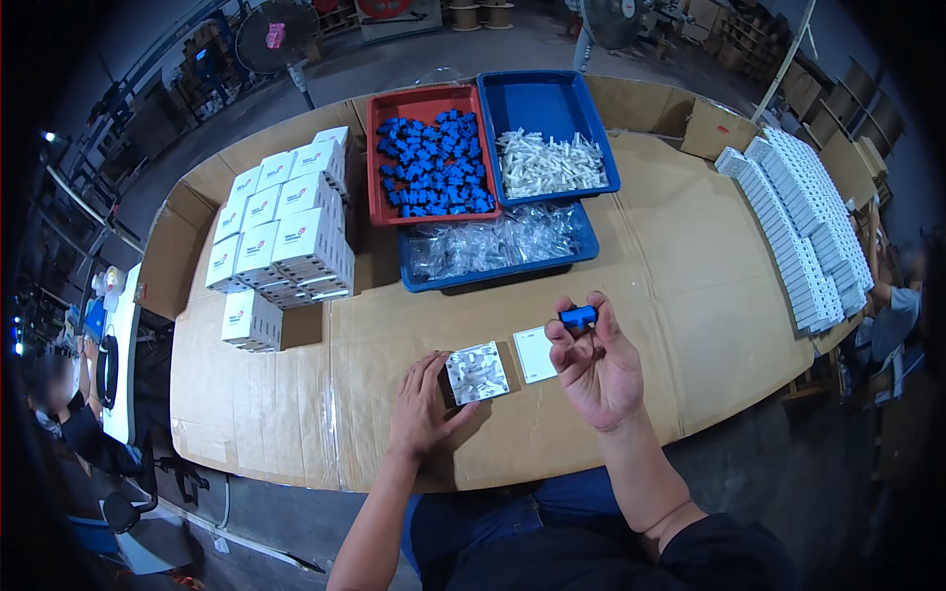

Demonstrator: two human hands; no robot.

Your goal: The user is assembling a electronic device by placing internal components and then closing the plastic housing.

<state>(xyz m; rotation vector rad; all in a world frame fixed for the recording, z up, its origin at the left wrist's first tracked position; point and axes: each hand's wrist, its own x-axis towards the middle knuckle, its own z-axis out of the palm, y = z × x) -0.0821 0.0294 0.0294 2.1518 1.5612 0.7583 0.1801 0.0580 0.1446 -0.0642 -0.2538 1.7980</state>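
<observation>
Raised over the cardboard surface, my right hand [603, 379] pinches a small blue and black plastic connector piece [578, 317] between thumb and fingers. My left hand [426, 402] grips a square white open box [477, 373] at its left and near sides, thumb along the near edge. Inside that box lie clear plastic and white pieces, too jumbled to tell apart. Just to its right a flat white square cover [532, 356] rests on the cardboard, partly hidden behind my right hand.
A red tray [372, 163] of blue connector pieces, a blue tray [532, 94] of white pieces and another blue tray [493, 276] of clear bags stand ahead. White boxes [281, 227] are stacked left, rows of white parts [798, 231] right. A cardboard rim [172, 246] borders the table.
</observation>
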